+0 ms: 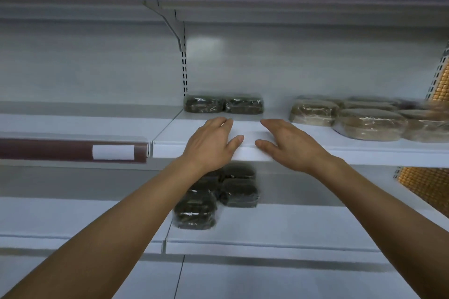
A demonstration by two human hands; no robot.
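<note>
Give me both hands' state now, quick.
Left hand: open, empty, short of the dark packs.
Right hand: open, empty, over the shelf.

The shelf (315, 150) in front of me is plain white, and the back wall (97, 68) behind it is a pale grey-white. The two dark packs (223, 105) at the back are green-black under a clear, shiny film, and the lower packs (194, 211) have the same dark colour. To the right, the beige packs (369, 124) are light brown. The price rail (48, 150) on the left is dull maroon with one white label (113, 152). At the far right is a golden-orange panel (427, 184) with a fine grid pattern.
</note>
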